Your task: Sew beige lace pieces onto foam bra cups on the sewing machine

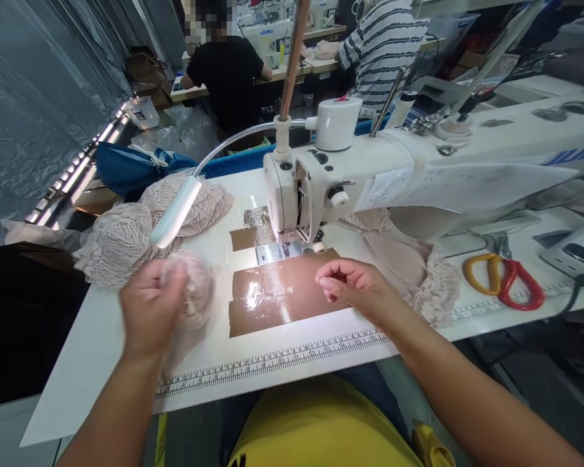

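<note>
My left hand [150, 308] is closed on a bunched piece of pale pink lace [194, 292], held over the left part of the white table [102, 350]. My right hand [353, 285] hovers over the brown taped patch [277, 285] in front of the sewing machine [296, 188]; its fingers are curled with thumb and fingertips close together, and whether anything thin is between them cannot be made out. Behind my left hand lie heaped bundles of beige lace [121, 240]. More pale fabric with a lace edge [418, 272] lies to the right of the needle area.
A white lamp [178, 211] on a bendable arm hangs above the lace bundles. Scissors with yellow and red handles [520, 285] lie at the right. A printed ruler [272, 357] runs along the front edge. Two people sit at machines further back.
</note>
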